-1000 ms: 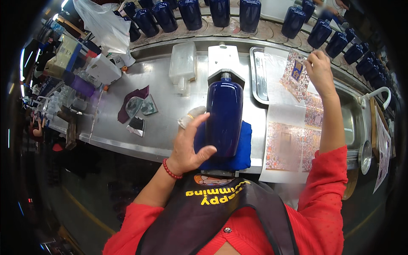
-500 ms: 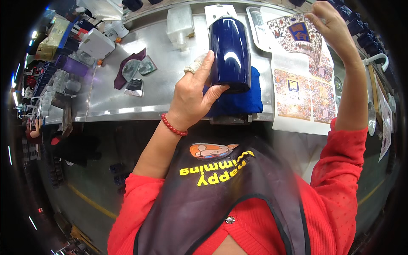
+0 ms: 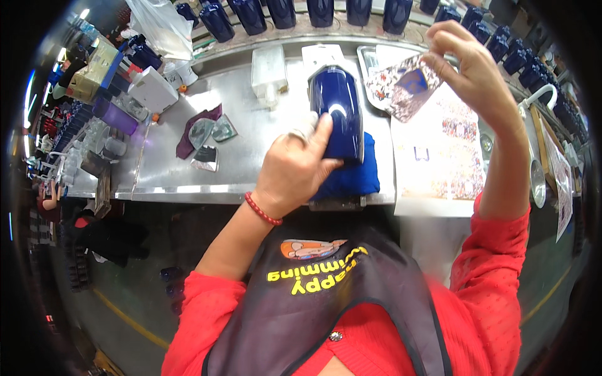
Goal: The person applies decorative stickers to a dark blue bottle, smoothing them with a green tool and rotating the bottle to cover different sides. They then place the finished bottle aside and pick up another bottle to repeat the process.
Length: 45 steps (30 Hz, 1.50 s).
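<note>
My left hand grips a glossy dark blue bottle, thumb and fingers closed on its left side and near end. The bottle is tilted above a folded blue cloth at the table's near edge. Pinched by one corner in my right hand is a patterned decal with a blue emblem. It hangs to the right of the bottle, apart from it, over a tray. Beneath my right forearm lies a large white sheet printed with more patterned pieces, partly washed out by glare.
Dark blue bottles line the far side, curving to the right. A clear plastic container stands on the metal table. Dark scraps lie left of it. At the left are a white box and a purple bottle.
My right hand has moved left and the decal it holds is now lifted off the printed sheet, closer to the bottle. The head view has shifted, showing more of the far bottles.
</note>
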{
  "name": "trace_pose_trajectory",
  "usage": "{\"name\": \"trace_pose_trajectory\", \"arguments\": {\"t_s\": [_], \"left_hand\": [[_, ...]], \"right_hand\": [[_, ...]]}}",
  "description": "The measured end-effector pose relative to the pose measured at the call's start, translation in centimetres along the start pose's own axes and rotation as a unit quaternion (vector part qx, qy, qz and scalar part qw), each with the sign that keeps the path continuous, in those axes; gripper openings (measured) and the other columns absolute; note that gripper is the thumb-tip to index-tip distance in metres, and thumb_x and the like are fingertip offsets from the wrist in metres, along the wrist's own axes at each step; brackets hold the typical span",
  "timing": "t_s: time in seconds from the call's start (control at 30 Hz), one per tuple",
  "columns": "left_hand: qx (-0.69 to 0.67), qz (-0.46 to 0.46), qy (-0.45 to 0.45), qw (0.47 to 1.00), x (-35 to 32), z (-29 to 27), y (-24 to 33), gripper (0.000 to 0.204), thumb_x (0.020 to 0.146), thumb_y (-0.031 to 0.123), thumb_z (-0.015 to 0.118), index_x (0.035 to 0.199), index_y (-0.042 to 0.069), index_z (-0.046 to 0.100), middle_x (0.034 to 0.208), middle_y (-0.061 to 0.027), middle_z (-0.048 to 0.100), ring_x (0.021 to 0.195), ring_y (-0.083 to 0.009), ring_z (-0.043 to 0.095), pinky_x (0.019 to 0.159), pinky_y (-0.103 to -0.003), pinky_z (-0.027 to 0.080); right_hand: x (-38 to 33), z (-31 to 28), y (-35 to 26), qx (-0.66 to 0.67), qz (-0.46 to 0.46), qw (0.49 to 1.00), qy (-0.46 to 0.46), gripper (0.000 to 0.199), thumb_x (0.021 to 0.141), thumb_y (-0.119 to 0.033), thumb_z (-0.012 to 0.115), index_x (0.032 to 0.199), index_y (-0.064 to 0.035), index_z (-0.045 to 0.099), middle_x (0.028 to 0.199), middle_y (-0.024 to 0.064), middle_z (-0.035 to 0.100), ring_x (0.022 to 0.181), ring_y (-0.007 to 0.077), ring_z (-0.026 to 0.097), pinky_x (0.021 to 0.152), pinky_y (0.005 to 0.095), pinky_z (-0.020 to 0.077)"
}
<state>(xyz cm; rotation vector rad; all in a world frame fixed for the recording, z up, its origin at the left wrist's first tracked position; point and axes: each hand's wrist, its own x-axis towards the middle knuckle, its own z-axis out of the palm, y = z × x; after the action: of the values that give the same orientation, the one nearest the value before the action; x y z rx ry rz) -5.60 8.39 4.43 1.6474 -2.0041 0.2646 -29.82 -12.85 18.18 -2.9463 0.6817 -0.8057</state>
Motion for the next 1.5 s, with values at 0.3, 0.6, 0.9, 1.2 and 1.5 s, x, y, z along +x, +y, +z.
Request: {"name": "trace_pose_trajectory", "arguments": {"t_s": [0.3, 0.6, 0.9, 1.2, 1.5], "left_hand": [[-0.183, 0.025, 0.103, 0.977, 3.9, -2.6, -0.3, 0.061, 0.088, 0.035, 0.077, 0.137, 0.003, 0.058, 0.134, -0.0249, 0.057, 0.123, -0.0422, 0.054, 0.107, -0.047, 0.041], [-0.279, 0.040, 0.076, 0.957, 5.4, -5.7, 2.8, 0.019, 0.086, 0.016, 0.073, 0.101, 0.006, 0.067, 0.133, -0.0255, 0.058, 0.127, -0.0421, 0.048, 0.111, -0.045, 0.034], [-0.364, -0.160, -0.003, 0.917, 3.5, -4.2, -2.5, 0.024, 0.097, 0.025, 0.063, 0.088, 0.005, 0.073, 0.099, -0.0109, 0.072, 0.110, -0.0286, 0.053, 0.101, -0.041, 0.040], [-0.379, -0.275, 0.032, 0.883, 3.4, 2.9, -7.5, 0.028, 0.096, 0.026, 0.064, 0.082, 0.003, 0.069, 0.104, -0.0157, 0.068, 0.111, -0.0286, 0.054, 0.097, -0.039, 0.043], [-0.461, -0.260, 0.085, 0.844, 5.0, 5.8, -8.3, 0.019, 0.101, 0.019, 0.063, 0.093, 0.002, 0.066, 0.100, -0.0023, 0.065, 0.076, -0.0052, 0.055, 0.070, -0.022, 0.047]], "right_hand": [[-0.1, -1.9, -4.9, 0.054, -0.070, 0.995, 0.037, 0.020, 0.093, -0.017, 0.071, 0.086, -0.0022, 0.061, 0.121, 0.0160, 0.062, 0.109, 0.0312, 0.062, 0.091, 0.0396, 0.0472], [-1.6, -3.3, -8.2, 0.108, -0.093, 0.988, 0.054, 0.021, 0.083, -0.011, 0.075, 0.079, -0.0022, 0.057, 0.117, 0.0198, 0.064, 0.103, 0.0304, 0.064, 0.087, 0.0371, 0.0497], [-1.6, 4.6, -5.6, 0.367, 0.098, 0.924, -0.029, 0.015, 0.094, -0.008, 0.071, 0.087, -0.0009, 0.060, 0.119, 0.0117, 0.062, 0.095, 0.0166, 0.061, 0.077, 0.0293, 0.0503], [-1.6, 15.2, -2.2, 0.356, 0.135, 0.925, 0.000, 0.018, 0.100, -0.014, 0.067, 0.091, 0.0004, 0.062, 0.119, 0.0104, 0.058, 0.082, 0.0097, 0.062, 0.063, 0.0228, 0.0550], [-1.0, 16.0, -1.7, 0.396, 0.182, 0.900, 0.025, 0.021, 0.101, -0.019, 0.067, 0.093, -0.0001, 0.062, 0.118, 0.0109, 0.061, 0.093, 0.0142, 0.061, 0.077, 0.0275, 0.0526]]}}
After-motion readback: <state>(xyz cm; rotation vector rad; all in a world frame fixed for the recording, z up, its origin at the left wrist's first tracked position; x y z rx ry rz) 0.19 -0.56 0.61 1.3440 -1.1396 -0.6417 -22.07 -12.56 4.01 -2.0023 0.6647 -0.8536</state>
